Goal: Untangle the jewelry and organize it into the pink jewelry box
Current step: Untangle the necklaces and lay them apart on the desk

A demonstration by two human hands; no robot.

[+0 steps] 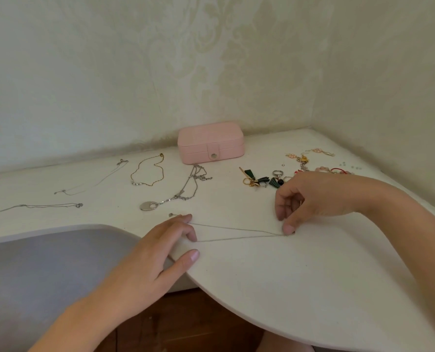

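Left hand (160,243), right hand (312,196) — taut chain (236,229)

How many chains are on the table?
5: lower silver chain and upper silver chain at left, gold chain, pendant necklace near pink box, held chain between left hand and right hand. Jewelry pile may hide more.

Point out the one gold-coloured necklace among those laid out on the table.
The gold necklace, lying in a loose loop just left of the pink box. The others are silver, including the thin chain stretched out in front.
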